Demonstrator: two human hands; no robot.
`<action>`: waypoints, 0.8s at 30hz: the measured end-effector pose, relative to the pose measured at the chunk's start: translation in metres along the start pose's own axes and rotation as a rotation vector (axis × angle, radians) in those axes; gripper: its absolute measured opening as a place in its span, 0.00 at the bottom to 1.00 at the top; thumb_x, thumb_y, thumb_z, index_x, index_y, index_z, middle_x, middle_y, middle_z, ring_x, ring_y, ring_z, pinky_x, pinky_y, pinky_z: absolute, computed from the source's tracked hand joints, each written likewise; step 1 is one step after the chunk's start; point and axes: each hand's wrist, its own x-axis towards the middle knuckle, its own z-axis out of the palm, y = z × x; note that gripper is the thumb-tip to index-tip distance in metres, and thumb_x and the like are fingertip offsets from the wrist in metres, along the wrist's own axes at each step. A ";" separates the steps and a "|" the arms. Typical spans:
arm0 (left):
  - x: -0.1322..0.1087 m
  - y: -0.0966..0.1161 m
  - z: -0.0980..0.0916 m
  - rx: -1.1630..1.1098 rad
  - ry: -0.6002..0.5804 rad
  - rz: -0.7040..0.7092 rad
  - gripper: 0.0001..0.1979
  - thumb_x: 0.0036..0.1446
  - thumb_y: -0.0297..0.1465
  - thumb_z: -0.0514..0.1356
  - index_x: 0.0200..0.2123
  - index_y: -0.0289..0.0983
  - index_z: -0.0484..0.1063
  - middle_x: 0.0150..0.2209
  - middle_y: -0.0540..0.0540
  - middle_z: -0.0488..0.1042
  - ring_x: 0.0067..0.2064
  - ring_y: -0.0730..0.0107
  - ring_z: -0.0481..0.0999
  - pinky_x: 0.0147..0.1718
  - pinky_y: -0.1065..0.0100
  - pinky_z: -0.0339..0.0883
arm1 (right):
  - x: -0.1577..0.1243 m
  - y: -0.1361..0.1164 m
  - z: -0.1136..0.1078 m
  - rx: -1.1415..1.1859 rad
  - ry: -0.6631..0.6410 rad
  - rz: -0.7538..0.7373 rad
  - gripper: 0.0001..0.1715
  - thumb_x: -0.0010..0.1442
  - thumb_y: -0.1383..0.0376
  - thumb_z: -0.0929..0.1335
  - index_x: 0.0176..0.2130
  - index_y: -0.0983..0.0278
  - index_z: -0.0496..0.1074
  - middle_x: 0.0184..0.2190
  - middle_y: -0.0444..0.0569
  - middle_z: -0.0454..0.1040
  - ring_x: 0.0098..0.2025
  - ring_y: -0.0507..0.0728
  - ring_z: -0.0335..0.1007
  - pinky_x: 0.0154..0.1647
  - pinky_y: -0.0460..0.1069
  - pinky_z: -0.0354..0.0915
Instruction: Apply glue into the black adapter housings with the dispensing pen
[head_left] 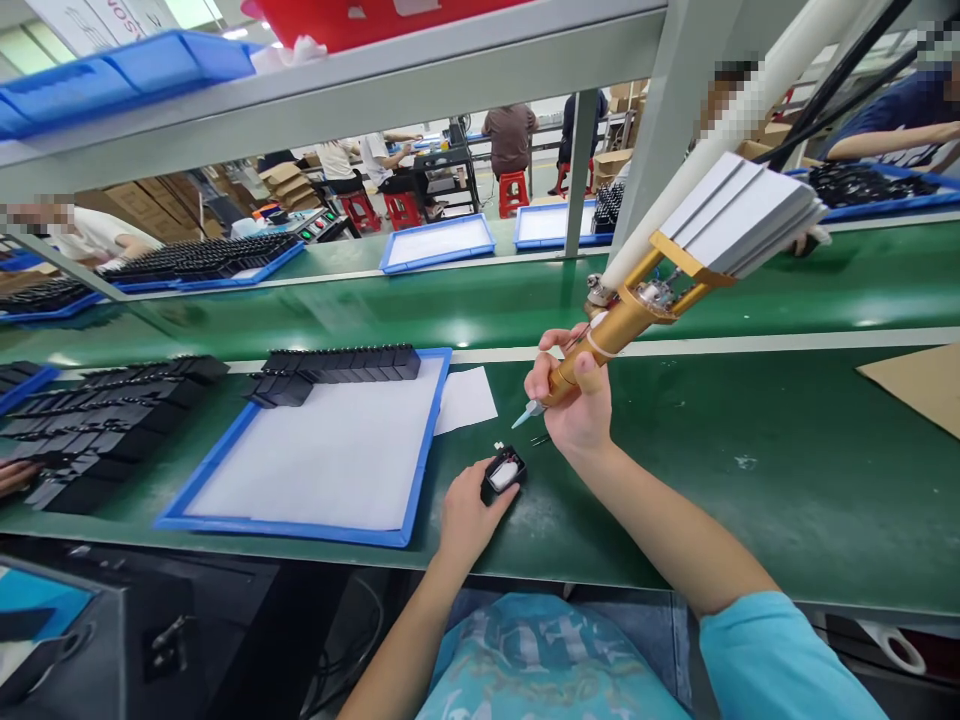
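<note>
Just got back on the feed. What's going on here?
The person's left hand holds a small black case, open side up, on the green bench. The right hand grips a gold tool, its pale tip near the case but not touching it. To the left, a blue-rimmed tray holds black blocks along its far edge.

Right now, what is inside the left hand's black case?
A white piece lies in the case; the rest inside is too small to tell. Anything under the white piece is hidden.
</note>
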 end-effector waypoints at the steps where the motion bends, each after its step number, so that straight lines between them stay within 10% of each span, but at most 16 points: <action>1: 0.003 0.003 0.000 -0.042 -0.008 -0.023 0.18 0.55 0.38 0.62 0.48 0.39 0.70 0.40 0.45 0.79 0.39 0.61 0.79 0.40 0.60 0.73 | -0.002 0.000 0.002 0.008 -0.012 0.006 0.19 0.53 0.52 0.70 0.39 0.57 0.61 0.35 0.39 0.65 0.18 0.43 0.61 0.19 0.44 0.60; 24: 0.019 0.028 -0.034 -0.059 0.183 0.111 0.17 0.53 0.34 0.62 0.47 0.39 0.70 0.39 0.46 0.77 0.34 0.69 0.77 0.26 0.72 0.70 | -0.012 -0.005 0.012 0.045 -0.072 0.062 0.23 0.51 0.48 0.71 0.38 0.57 0.60 0.34 0.39 0.64 0.17 0.44 0.60 0.16 0.44 0.59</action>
